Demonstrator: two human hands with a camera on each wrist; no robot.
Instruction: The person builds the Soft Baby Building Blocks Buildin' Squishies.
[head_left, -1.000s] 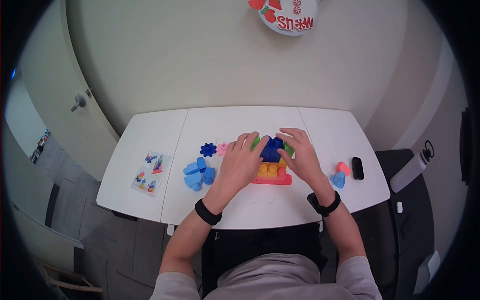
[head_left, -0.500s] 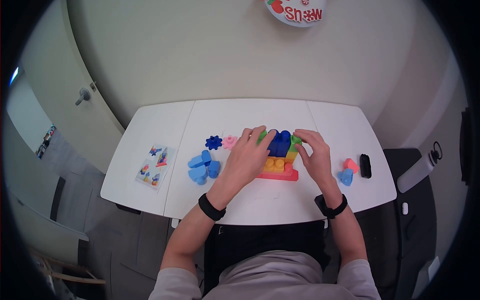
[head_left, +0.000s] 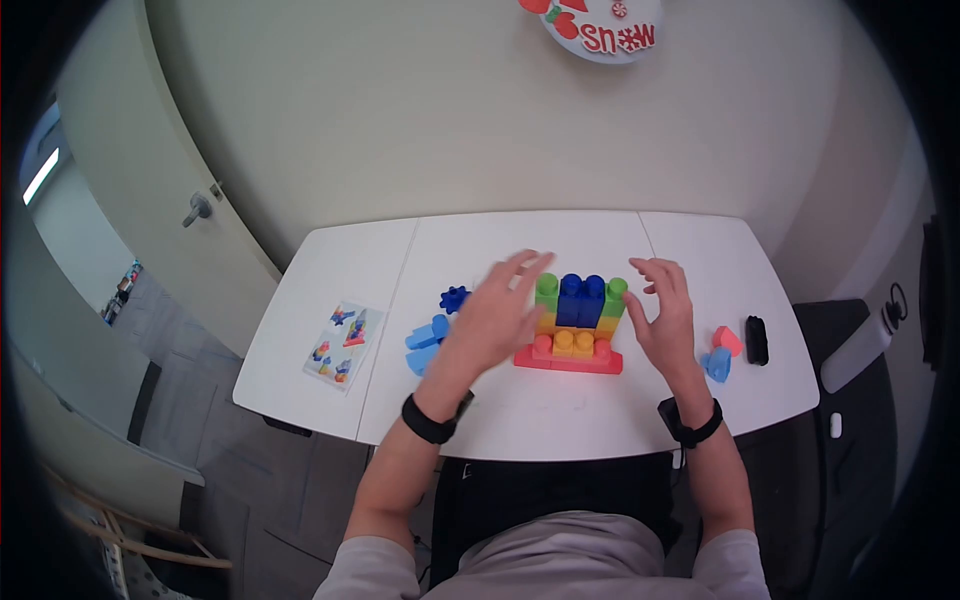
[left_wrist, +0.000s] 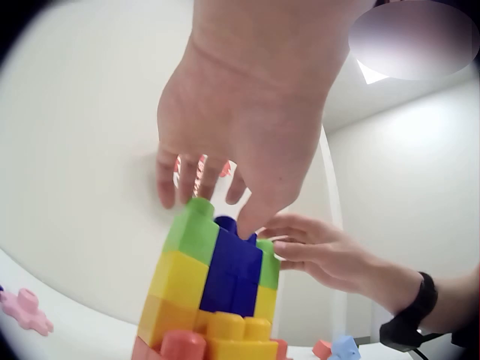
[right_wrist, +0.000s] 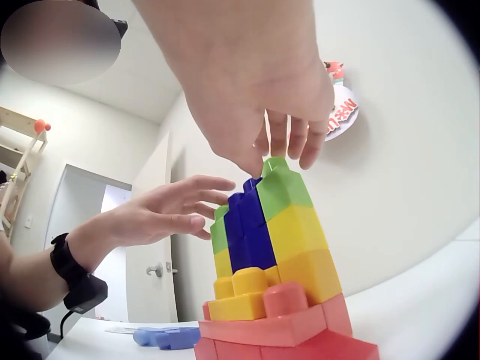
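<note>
A stack of toy building blocks stands upright on the white table. Its base is a row of red blocks [head_left: 567,364], with orange and yellow blocks [right_wrist: 297,231] above. Two dark blue blocks [head_left: 580,300] form the top middle, flanked by a green block [head_left: 547,290] on the left and another green block [head_left: 616,293] on the right. My left hand [head_left: 495,318] hovers at the stack's left side, fingers spread and holding nothing. On the right side my right hand [head_left: 668,318] is raised beside the green block, thumb and fingers apart, also holding nothing.
Left of the stack lie light blue blocks [head_left: 425,345], a dark blue gear [head_left: 455,299] and a pink gear [left_wrist: 27,311]. A picture sheet [head_left: 343,345] lies farther left. To the right are a red piece [head_left: 727,341], a light blue piece [head_left: 717,364] and a black case [head_left: 757,341].
Both hands have come off the stack's top, the left moving leftward and the right moving rightward. The green blocks they touched now show fully, and the stack stays standing.
</note>
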